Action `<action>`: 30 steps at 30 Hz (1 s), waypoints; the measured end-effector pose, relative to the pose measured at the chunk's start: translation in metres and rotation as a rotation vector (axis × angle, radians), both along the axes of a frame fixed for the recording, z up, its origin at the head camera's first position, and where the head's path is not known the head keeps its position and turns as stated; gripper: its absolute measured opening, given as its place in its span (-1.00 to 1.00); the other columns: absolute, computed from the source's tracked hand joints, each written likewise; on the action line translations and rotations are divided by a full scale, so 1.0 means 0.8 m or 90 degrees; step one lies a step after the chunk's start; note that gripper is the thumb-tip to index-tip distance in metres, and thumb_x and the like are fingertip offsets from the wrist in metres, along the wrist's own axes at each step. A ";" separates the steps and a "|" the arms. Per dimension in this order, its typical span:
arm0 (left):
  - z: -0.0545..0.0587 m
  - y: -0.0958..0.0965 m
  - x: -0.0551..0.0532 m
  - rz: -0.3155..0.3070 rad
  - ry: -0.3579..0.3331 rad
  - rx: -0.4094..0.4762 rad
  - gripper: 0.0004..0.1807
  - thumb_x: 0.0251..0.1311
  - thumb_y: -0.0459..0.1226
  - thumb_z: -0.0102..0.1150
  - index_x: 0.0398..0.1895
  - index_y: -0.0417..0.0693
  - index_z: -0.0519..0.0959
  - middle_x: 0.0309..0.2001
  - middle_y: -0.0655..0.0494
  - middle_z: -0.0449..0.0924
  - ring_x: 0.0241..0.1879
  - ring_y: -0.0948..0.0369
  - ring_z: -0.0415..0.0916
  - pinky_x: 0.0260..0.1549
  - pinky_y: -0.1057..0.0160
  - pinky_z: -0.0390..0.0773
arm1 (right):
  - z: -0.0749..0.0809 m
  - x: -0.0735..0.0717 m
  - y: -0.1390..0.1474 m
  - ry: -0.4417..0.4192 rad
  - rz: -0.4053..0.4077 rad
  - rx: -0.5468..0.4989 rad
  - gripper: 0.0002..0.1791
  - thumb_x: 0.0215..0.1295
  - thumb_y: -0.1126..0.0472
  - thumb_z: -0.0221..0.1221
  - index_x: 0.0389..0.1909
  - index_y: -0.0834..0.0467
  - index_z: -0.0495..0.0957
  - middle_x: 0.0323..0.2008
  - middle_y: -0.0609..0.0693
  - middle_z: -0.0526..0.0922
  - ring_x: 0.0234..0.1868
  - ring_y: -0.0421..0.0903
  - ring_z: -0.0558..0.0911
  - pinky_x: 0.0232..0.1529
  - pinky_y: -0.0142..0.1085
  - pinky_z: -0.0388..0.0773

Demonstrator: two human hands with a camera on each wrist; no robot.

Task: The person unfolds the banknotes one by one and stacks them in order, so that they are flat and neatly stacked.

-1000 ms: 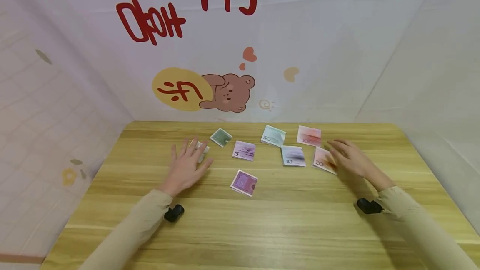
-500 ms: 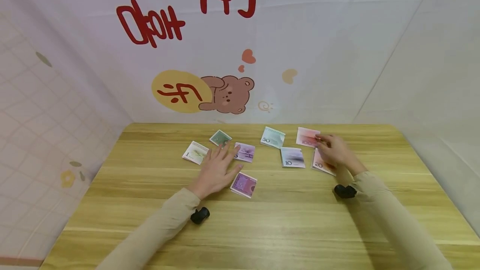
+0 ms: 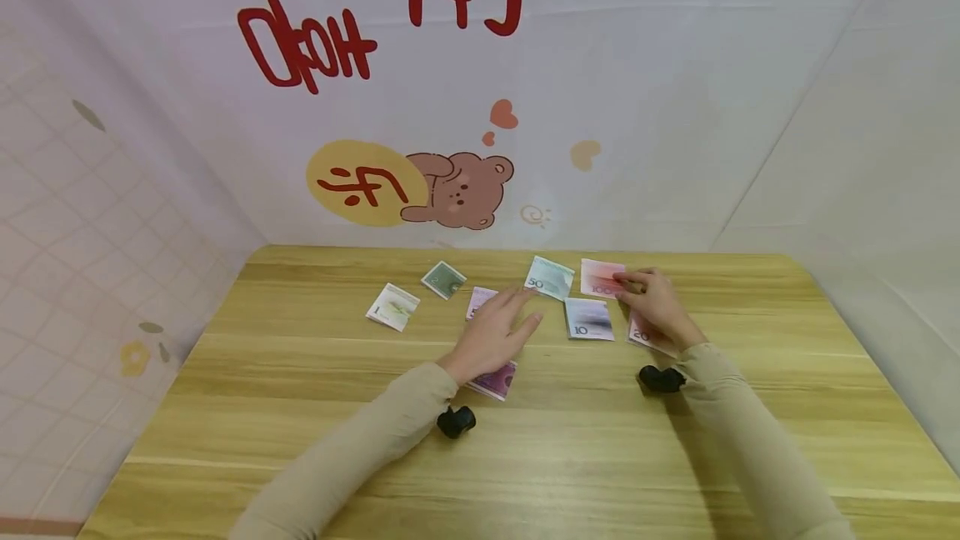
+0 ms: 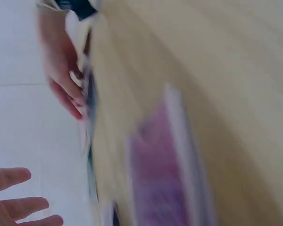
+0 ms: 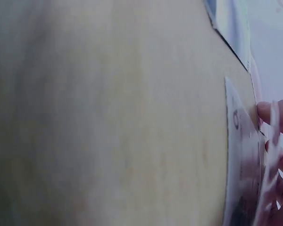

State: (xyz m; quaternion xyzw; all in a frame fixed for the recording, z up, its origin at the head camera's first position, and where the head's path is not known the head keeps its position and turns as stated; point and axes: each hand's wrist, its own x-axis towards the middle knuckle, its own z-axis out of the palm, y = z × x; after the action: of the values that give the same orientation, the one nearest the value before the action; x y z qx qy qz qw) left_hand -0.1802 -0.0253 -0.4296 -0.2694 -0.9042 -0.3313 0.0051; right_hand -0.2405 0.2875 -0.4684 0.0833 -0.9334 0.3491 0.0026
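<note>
My right hand (image 3: 656,305) pinches the right edge of the red folded 100 banknote (image 3: 597,275) at the back of the table. Under that hand lies the folded 20 banknote (image 3: 643,335), partly covered; it also shows edge-on in the right wrist view beside the fingertips (image 5: 269,112). My left hand (image 3: 491,333), fingers extended and holding nothing, passes over the purple 5 banknote (image 3: 478,302). A second purple banknote (image 3: 497,383) is half hidden below its wrist. Just beyond the left fingertips sits the green 50 banknote (image 3: 551,278), with the 10 banknote (image 3: 588,320) to the right.
On the left of the wooden table (image 3: 585,448) lie the folded 1 banknote (image 3: 393,307) and a dark green 2 banknote (image 3: 443,280). A white printed cloth (image 3: 645,90) hangs behind the table's back edge. Each wrist carries a black camera (image 3: 456,422).
My left hand has swept right from the 1 banknote across the 5. My right hand has moved left from beside the 20, taken hold of the 100 banknote and shifted it slightly left.
</note>
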 end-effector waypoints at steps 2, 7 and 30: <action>0.004 0.016 -0.008 -0.003 -0.029 0.049 -0.50 0.45 -0.08 -0.11 0.33 -0.15 0.37 0.32 -0.20 0.32 0.31 -0.07 0.24 0.29 0.01 0.19 | 0.001 -0.001 0.000 -0.018 -0.013 -0.020 -0.56 0.29 0.31 0.22 0.16 0.39 0.48 0.13 0.51 0.30 0.14 0.41 0.28 0.13 0.24 0.24; 0.007 0.048 -0.034 -0.009 -0.094 0.121 -0.63 0.40 -0.29 -0.04 0.20 -0.17 0.50 0.15 -0.06 0.53 0.01 0.04 0.55 0.05 0.20 0.47 | -0.001 -0.003 0.001 -0.061 -0.028 -0.052 -0.53 0.31 0.27 0.21 0.21 0.33 0.46 0.20 0.48 0.23 0.20 0.40 0.22 0.18 0.23 0.17; -0.013 0.133 -0.094 0.096 -0.356 0.229 -0.50 0.25 -0.53 -0.16 0.27 -0.21 0.44 0.19 -0.13 0.46 0.19 0.05 0.39 -0.05 0.28 0.46 | -0.009 0.001 -0.001 -0.061 -0.051 -0.062 -0.52 0.33 0.24 0.19 0.25 0.26 0.44 0.26 0.40 0.19 0.16 0.36 0.21 0.10 0.20 0.17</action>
State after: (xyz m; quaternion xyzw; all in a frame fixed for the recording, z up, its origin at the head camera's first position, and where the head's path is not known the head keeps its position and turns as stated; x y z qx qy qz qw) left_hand -0.2553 0.0814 -0.4397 -0.0956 -0.8150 -0.5453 -0.1710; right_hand -0.2396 0.2868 -0.4754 0.0286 -0.9170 0.3971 -0.0243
